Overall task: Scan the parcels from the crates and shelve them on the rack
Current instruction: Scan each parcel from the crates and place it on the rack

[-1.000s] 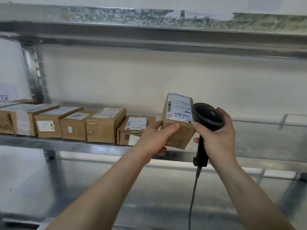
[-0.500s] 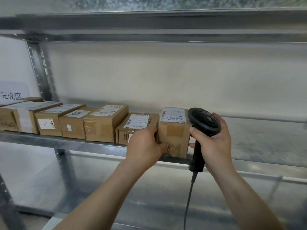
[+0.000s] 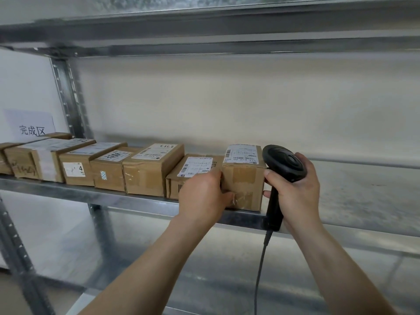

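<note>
A small cardboard parcel [image 3: 245, 176] with a white label on top stands on the metal rack shelf [image 3: 95, 196], at the right end of a row of parcels. My left hand [image 3: 204, 196] grips its front left corner, thumb on the front face. My right hand [image 3: 295, 189] holds a black corded barcode scanner [image 3: 283, 164] just right of the parcel, its head touching or nearly touching the box's right side. Left of it lies a flatter parcel [image 3: 195, 167], partly hidden by my left hand.
Several more brown parcels [image 3: 145, 171] line the shelf to the left. A paper sign [image 3: 31, 126] hangs on the wall behind the rack upright [image 3: 68, 94]. Bare shelf [image 3: 363, 189] stretches to the right. Another shelf [image 3: 204, 28] runs overhead, and a lower one below.
My left hand brought the parcel down from a tilted, raised position onto the shelf beside the row. The scanner in my right hand stayed close to its right side.
</note>
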`<action>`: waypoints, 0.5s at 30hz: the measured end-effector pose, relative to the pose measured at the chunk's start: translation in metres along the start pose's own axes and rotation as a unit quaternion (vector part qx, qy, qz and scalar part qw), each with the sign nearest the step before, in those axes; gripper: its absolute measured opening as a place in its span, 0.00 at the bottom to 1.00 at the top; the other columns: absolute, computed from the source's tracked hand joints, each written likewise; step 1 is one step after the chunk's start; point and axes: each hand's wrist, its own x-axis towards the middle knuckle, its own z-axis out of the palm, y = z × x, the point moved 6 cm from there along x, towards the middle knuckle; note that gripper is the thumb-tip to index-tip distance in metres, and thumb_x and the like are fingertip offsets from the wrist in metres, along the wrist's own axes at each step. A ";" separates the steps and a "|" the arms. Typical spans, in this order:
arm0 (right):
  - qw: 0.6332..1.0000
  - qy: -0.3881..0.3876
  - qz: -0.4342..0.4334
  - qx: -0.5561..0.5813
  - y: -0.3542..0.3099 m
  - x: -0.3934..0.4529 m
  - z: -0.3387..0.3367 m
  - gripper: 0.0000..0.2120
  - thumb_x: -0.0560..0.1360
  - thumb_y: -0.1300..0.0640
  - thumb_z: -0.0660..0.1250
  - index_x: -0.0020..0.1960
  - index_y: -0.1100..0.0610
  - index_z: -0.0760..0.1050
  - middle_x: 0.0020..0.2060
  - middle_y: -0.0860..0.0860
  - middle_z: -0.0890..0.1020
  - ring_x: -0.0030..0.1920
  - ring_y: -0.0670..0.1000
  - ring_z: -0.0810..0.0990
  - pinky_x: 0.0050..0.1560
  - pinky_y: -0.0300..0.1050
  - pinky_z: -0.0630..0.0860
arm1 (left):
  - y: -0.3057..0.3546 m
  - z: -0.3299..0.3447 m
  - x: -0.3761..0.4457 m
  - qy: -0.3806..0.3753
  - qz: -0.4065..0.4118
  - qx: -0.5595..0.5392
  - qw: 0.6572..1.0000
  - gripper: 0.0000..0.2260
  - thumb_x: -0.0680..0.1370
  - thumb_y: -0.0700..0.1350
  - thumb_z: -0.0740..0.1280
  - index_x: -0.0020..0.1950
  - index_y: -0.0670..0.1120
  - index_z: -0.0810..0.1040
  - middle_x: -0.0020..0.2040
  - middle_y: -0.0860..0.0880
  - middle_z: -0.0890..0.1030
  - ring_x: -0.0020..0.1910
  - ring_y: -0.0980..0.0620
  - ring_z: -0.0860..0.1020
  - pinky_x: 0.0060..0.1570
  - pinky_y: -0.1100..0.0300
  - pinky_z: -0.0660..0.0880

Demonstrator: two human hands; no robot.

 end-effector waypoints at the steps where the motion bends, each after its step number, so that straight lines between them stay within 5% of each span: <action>1: 1.000 -0.005 0.004 0.010 0.000 0.001 0.000 0.37 0.71 0.63 0.78 0.74 0.49 0.68 0.61 0.48 0.82 0.58 0.54 0.85 0.45 0.52 0.86 | -0.001 0.001 0.001 -0.002 -0.003 0.003 1.000 0.14 0.74 0.55 0.73 0.45 0.50 0.71 0.39 0.52 0.76 0.40 0.48 0.71 0.34 0.56 0.63; 9: 1.000 -0.001 0.000 0.013 0.000 -0.002 -0.003 0.35 0.72 0.66 0.76 0.75 0.50 0.67 0.57 0.47 0.82 0.50 0.52 0.86 0.42 0.51 0.85 | -0.005 0.006 0.000 0.002 0.001 -0.006 1.000 0.14 0.74 0.55 0.74 0.46 0.50 0.73 0.38 0.53 0.75 0.40 0.47 0.73 0.35 0.56 0.65; 15: 0.999 0.025 -0.022 0.016 -0.009 -0.018 -0.010 0.36 0.72 0.66 0.77 0.75 0.50 0.67 0.59 0.48 0.82 0.51 0.49 0.85 0.41 0.48 0.85 | -0.010 -0.002 -0.014 0.043 0.015 -0.030 0.998 0.16 0.75 0.56 0.74 0.55 0.48 0.79 0.44 0.51 0.84 0.45 0.45 0.81 0.41 0.52 0.78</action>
